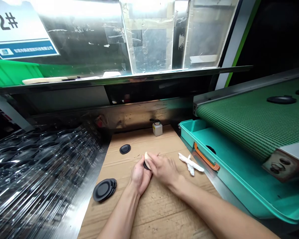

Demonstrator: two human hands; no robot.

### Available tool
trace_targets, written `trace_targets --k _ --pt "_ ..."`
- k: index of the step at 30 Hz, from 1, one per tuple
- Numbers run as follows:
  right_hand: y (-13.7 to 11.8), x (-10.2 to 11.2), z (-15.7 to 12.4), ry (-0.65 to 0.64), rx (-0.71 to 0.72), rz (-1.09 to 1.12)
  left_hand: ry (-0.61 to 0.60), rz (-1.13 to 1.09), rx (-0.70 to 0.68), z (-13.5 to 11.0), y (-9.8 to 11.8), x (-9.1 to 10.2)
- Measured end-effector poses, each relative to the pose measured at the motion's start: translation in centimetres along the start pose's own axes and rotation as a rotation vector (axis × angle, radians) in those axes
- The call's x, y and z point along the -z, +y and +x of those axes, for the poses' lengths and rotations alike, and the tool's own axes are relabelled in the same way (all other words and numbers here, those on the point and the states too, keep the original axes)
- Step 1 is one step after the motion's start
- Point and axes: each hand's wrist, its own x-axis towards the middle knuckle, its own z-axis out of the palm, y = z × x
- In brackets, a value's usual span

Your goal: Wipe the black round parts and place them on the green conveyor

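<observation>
My left hand (pixel 139 176) is closed around a small black round disc (pixel 146 165) over the cardboard sheet (pixel 149 205). My right hand (pixel 162 167) is closed on a pale cloth pad (pixel 147 155) and presses it against the top of that disc. The two hands touch each other at the middle of the cardboard. A short stack of black discs (pixel 104 189) lies to the left of my left wrist. One single black disc (pixel 125 149) lies farther back on the cardboard.
A small white bottle (pixel 157 128) stands at the cardboard's far edge. White cloth strips (pixel 190 163) lie right of my hands. A teal tray (pixel 229 172) with an orange handle sits under a green conveyor belt (pixel 254 119) carrying black discs. Clear plastic trays (pixel 35 172) fill the left.
</observation>
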Motion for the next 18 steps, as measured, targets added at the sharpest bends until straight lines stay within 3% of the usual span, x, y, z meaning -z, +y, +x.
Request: trace_targets --k 5,11,15,18 --pt "-0.11 0.33 0.24 -0.059 -0.147 -0.01 -0.015 0.012 0.013 -0.04 -0.02 -0.03" --pt "0.21 0.32 0.46 -0.077 -0.188 0.004 -0.009 0.005 -0.002 -0.13 -0.07 -0.12" --pt "-0.19 0.02 -0.03 -0.06 -0.105 -0.015 -0.006 -0.008 0.025 -0.01 -0.03 -0.06" --pt "-0.64 -0.06 -0.33 -0.08 -0.163 -0.009 -0.002 -0.026 -0.008 0.05 0.05 0.02"
